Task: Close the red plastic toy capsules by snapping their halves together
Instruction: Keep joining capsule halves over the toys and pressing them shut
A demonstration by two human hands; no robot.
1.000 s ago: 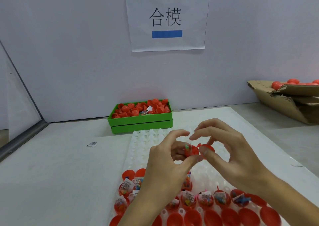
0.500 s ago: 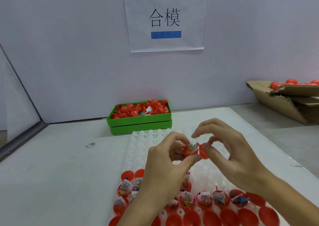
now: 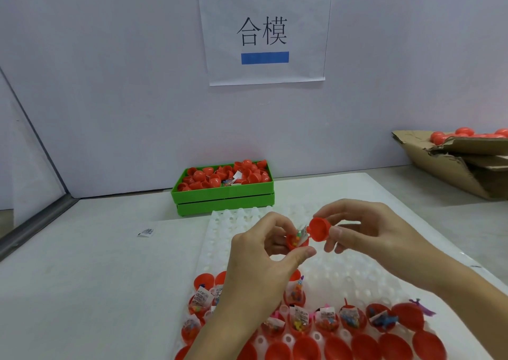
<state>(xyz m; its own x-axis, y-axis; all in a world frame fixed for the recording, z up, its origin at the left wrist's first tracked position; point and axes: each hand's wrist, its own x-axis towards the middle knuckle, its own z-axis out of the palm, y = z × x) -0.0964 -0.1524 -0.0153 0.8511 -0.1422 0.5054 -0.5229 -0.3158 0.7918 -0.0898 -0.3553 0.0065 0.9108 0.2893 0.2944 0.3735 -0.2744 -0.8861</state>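
Observation:
My left hand (image 3: 264, 252) pinches the filled lower half of a red capsule (image 3: 295, 241), with a small toy and paper slip showing inside. My right hand (image 3: 365, 233) pinches the empty red lid half (image 3: 319, 229), tilted open and joined to the lower half by a hinge strip. Both hands hover above a white moulded tray (image 3: 343, 271). Several open red capsules with toys (image 3: 325, 322) sit in the tray's near rows, partly hidden by my left forearm.
A green crate (image 3: 224, 199) full of red capsule halves stands at the back by the wall. A torn cardboard box (image 3: 453, 172) holding closed red capsules lies at the right. A small paper slip (image 3: 145, 232) lies on the table at the left.
The lid half in my right hand has swung away from the filled half, so the capsule stands wider open than half a second ago. Both hands stay in the same place.

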